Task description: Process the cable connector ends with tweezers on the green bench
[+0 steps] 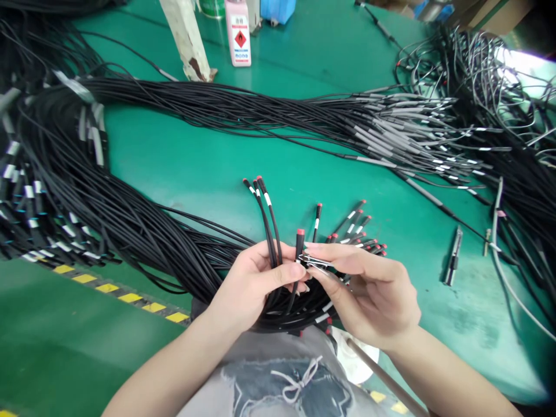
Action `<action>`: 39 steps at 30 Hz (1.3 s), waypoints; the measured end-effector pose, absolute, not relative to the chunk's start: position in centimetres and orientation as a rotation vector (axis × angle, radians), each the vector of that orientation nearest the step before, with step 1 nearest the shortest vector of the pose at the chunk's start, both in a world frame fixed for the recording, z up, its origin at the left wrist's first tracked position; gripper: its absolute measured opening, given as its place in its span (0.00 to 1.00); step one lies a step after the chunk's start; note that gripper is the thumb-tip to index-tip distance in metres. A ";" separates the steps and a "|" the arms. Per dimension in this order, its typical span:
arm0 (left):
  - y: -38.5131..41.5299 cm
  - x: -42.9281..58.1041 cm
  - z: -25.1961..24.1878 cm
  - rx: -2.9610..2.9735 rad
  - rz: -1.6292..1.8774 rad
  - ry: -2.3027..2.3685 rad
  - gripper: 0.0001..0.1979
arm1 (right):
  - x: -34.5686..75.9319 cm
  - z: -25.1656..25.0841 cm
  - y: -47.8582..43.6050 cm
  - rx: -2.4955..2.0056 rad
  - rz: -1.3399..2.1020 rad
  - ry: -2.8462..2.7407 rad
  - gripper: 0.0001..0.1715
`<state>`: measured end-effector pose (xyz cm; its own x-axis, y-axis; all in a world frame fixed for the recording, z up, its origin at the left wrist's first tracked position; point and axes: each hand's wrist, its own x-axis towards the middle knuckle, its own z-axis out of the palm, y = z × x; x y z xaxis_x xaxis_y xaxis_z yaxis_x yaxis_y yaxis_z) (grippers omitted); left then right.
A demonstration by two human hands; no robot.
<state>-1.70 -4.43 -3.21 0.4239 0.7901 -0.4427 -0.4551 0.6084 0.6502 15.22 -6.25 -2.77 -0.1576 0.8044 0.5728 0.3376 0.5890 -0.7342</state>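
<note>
Red-tipped black cable (300, 242) stands nearly upright just off the middle of my view, toward 5 o'clock. I have the left hand (256, 275) closed on it near the thumb tip, with three more red-tipped cables (266, 200) rising between the fingers. With the right hand (377, 292) I grip metal tweezers (319, 262) narrowly, their tips at the cable; I cannot tell whether they touch it. From the hands, loose red-tipped ends (360, 234) fan out at 2 o'clock and a utility knife (454, 255) lies at 3. Grey-sleeved cables (391, 130) spread at 1, a thick black bundle (143, 214) runs toward 10, and a pink bottle (240, 55) stands between 11 and 12 on the green table (208, 162).
</note>
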 end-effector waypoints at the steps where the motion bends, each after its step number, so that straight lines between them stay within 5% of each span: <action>1: -4.6 -1.7 -3.2 0.534 0.827 0.833 0.08 | 15.3 -2.7 -6.3 -0.957 0.544 -1.722 0.25; 5: -4.9 -2.0 -2.8 0.921 0.827 0.983 0.13 | 16.0 -1.8 -5.9 -1.116 0.508 -1.599 0.27; 9: -5.1 -2.0 -2.3 1.289 0.700 0.886 0.12 | 16.4 -0.8 -4.8 -1.280 0.727 -1.709 0.07; 14: -5.3 -1.8 -2.4 1.372 0.663 0.840 0.15 | 16.3 -0.5 -4.4 -1.208 0.989 -1.643 0.14; 23: -4.1 -1.6 -2.4 0.542 0.946 0.811 0.07 | 15.9 -0.3 -5.1 -1.019 1.209 -1.860 0.11; 31: -4.2 -1.5 -1.6 0.458 0.901 0.838 0.07 | 16.5 -0.3 -5.3 -1.198 0.848 -1.697 0.10; 34: -4.2 -1.5 -1.5 0.445 0.866 0.810 0.07 | 16.2 -0.6 -5.8 -1.070 0.872 -1.508 0.25; 39: -4.0 -1.6 -1.3 0.489 0.821 0.771 0.04 | 15.6 -1.4 -6.4 -0.899 0.855 -1.537 0.27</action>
